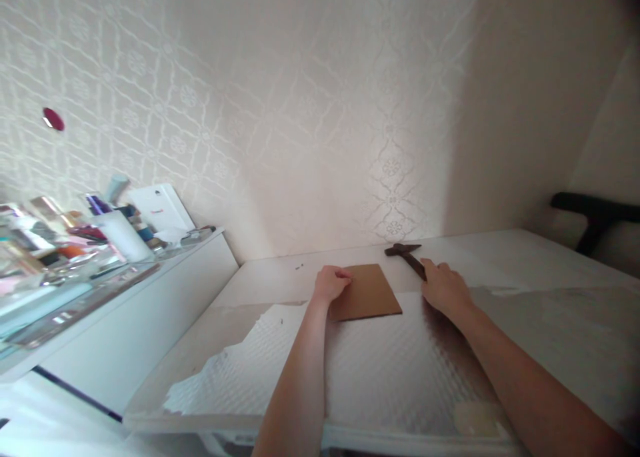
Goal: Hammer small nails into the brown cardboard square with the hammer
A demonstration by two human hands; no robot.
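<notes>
A brown square board [373, 290], perhaps cardboard, lies flat on the white table. My left hand [332, 283] rests over its left edge, thumb and fingers pinched together; whatever is between the fingertips is too small to make out. My right hand [447, 285] is wrapped around the handle of a hammer [403, 251]. The hammer's dark head points away from me, beyond the board's right far corner and just above the table. A few tiny dark bits [299, 267], maybe nails, lie on the table to the left of my left hand.
Under the board spreads a torn white quilted sheet [235, 357] on the table. A white cabinet [150, 317] on the left carries crowded bottles, tubes and a white box [163, 207]. Patterned wallpaper [310, 123] rises behind. A black chair arm [595, 210] stands at the right.
</notes>
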